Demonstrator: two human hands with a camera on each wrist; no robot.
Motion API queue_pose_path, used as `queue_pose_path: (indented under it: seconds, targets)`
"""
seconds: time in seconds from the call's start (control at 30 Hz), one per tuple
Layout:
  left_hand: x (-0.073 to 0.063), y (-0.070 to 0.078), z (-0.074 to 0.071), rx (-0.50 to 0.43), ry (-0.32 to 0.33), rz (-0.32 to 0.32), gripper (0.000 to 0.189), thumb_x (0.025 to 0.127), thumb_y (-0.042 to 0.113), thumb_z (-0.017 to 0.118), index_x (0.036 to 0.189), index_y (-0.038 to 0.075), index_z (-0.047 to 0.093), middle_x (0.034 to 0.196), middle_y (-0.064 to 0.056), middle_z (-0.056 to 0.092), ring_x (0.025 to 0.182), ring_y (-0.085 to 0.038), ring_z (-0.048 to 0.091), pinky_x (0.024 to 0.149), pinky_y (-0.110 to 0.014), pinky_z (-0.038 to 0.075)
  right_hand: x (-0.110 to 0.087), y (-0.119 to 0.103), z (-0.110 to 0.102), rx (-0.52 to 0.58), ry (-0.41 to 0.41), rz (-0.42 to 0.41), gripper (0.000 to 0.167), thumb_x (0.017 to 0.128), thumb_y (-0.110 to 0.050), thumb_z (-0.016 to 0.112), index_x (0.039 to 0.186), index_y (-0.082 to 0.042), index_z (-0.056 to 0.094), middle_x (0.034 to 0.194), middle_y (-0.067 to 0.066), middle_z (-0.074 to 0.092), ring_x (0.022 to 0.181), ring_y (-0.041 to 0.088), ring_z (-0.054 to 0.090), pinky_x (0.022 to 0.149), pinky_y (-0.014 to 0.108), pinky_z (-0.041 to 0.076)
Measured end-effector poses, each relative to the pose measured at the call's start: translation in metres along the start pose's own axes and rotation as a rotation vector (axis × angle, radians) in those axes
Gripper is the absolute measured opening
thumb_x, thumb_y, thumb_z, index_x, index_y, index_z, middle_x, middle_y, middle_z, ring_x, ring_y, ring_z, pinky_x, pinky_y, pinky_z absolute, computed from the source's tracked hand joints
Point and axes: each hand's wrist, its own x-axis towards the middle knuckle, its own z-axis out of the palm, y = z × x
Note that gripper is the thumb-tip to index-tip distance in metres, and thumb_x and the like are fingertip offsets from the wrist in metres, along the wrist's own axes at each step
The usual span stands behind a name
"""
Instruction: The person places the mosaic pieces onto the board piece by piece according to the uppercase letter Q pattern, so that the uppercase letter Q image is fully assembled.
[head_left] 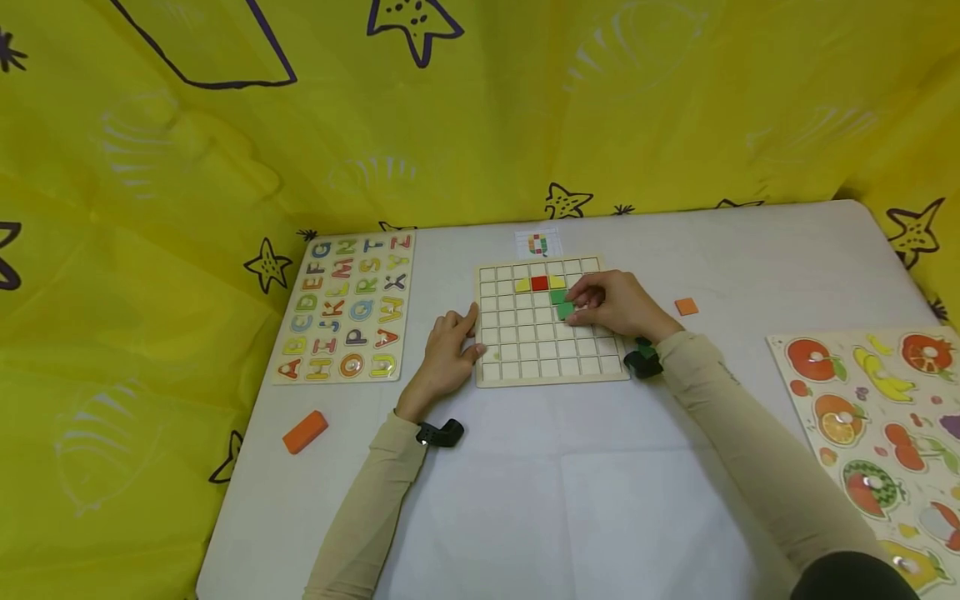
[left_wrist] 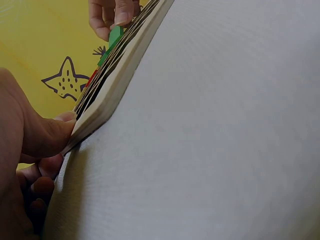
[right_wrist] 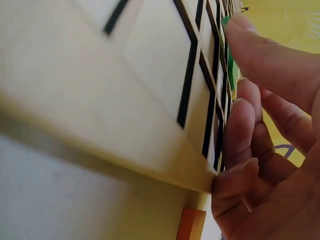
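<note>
1. Lower green square tile (head_left: 565,311): pinched by the right hand (head_left: 621,302), over the pale wooden grid board (head_left: 528,340) beneath that hand.
2. Left hand (head_left: 445,357): grips the board's edge; slackening could let it slip, misseating the tile.

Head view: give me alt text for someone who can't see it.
A right hand holds a green tile at a grid board; the left hand holds its left edge. Letter board left, fruit board right.
</note>
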Motion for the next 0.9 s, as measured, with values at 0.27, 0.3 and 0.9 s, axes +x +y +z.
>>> queue_pose_path:
  seconds: [0.27, 0.3, 0.9]
  targets:
    - [0.0012, 0.0006, -0.0002, 0.004, 0.002, 0.009, 0.070, 0.098, 0.008, 0.069, 0.160, -0.005, 0.039, 0.104, -0.011, 0.051, 0.097, -0.026, 0.038, 0.090, -0.036, 0.027, 0.0034, -0.0017, 0.0024, -0.044, -0.006, 0.003, 0.034, 0.086, -0.022, 0.091, 0.112, -0.005, 0.078, 0.100, 0.010, 0.073, 0.086, 0.022, 0.058, 0.078, 0.028, 0.045]
    - [0.0013, 0.0007, -0.0003, 0.004, 0.001, 0.009, 0.070, 0.098, 0.008, 0.069, 0.160, -0.005, 0.039, 0.104, -0.011, 0.051, 0.097, -0.026, 0.038, 0.089, -0.036, 0.027, 0.0038, -0.0017, 0.0024, -0.044, -0.010, 0.005, 0.034, 0.086, -0.023, 0.091, 0.112, -0.005, 0.078, 0.101, 0.011, 0.074, 0.087, 0.022, 0.058, 0.078, 0.028, 0.045]
    - [0.0004, -0.0002, 0.0005, 0.004, 0.002, 0.009, 0.070, 0.098, 0.008, 0.070, 0.159, -0.006, 0.040, 0.103, -0.010, 0.050, 0.095, -0.025, 0.037, 0.088, -0.035, 0.027, 0.0040, -0.0015, 0.0030, -0.040, -0.025, -0.005, 0.026, 0.089, -0.020, 0.087, 0.109, -0.006, 0.080, 0.099, 0.009, 0.075, 0.084, 0.022, 0.057, 0.074, 0.027, 0.043]
